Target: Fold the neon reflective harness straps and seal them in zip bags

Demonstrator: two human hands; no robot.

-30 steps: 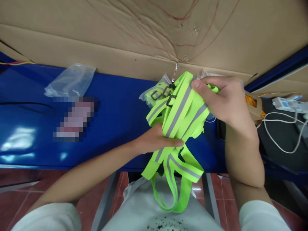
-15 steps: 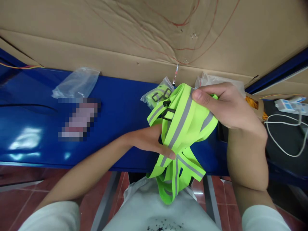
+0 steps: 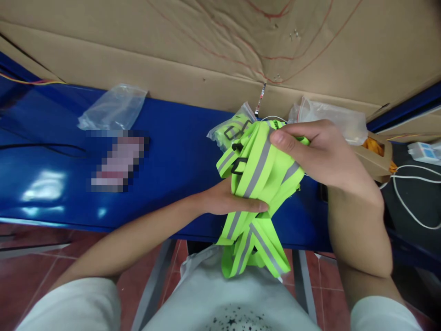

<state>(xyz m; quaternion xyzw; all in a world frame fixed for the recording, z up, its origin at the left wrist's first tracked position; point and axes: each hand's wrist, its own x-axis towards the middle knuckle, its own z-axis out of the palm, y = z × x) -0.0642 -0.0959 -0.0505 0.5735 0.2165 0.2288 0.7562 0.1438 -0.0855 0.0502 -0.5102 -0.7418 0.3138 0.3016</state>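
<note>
A bundle of neon-yellow reflective straps, seemingly a reflective vest, hangs between my hands above the table's front edge. Grey stripes run along its bands, and black plastic buckles show on its left side. My left hand wraps round the lower middle from the left, thumb across the front, its other fingers hidden behind. At the top right, my right hand pinches the folded bands between thumb and fingers. Loose loops dangle below my left hand in front of my shirt.
Behind the bundle lies a clear bag with another neon item and black buckles inside. An empty-looking plastic bag and a blurred-out phone-like object lie left on the blue table. Farther right are another plastic bag and a white cable.
My left thumb has moved up and right across the reflective vest. The dangling loops have risen and are gathered closer. The view has shifted slightly.
</note>
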